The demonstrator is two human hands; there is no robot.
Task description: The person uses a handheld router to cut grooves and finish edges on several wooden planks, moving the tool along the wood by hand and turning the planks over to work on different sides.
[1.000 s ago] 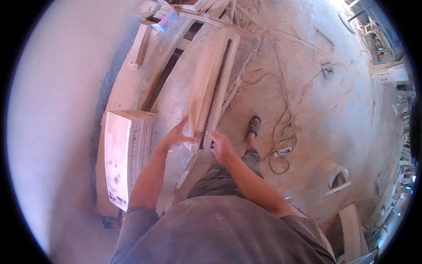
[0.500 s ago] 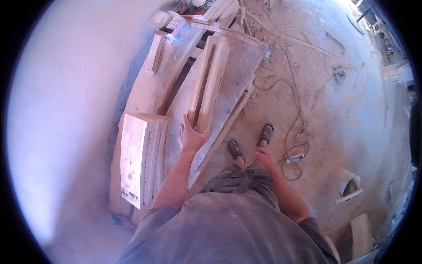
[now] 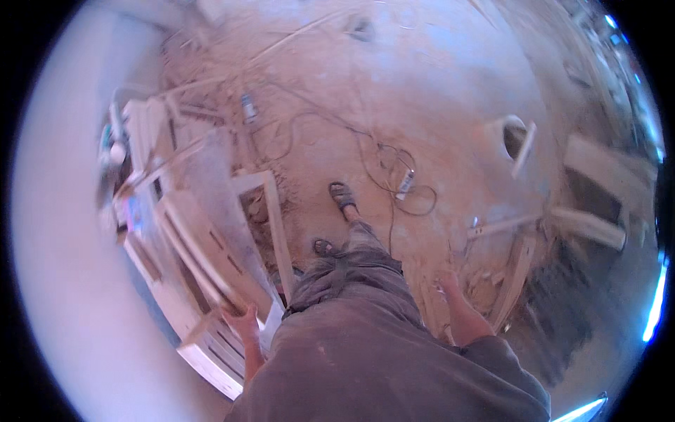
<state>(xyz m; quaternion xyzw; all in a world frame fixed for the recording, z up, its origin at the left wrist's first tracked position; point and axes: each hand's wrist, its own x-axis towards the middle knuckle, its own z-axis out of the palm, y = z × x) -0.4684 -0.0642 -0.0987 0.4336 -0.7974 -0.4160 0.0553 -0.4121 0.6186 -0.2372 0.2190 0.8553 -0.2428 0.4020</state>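
Note:
My left hand [image 3: 242, 322] is closed around the near end of a long wooden beam [image 3: 205, 247], with the thumb on one side and the fingers on the other. Slots run along the beam, which lies lengthwise on a dusty workbench [image 3: 223, 184]. Just beside that hand, at the bench's near end, stands a stack of pale wooden blocks [image 3: 211, 355]. My right hand [image 3: 445, 283] hangs low over the floor at my right side, away from any object. Motion smears its fingers.
A cable with a white power strip [image 3: 405, 184] lies on the dusty floor ahead. A pale frame leg [image 3: 278, 225] stands beside the bench. At the right are a hollow cylinder [image 3: 513, 137] and wooden frames [image 3: 590, 225]. A wall [image 3: 63, 211] borders the left.
My view has swung to the right, so the bench now sits farther left. My left hand stays at the beam's end. My right hand has moved outward, away from my leg.

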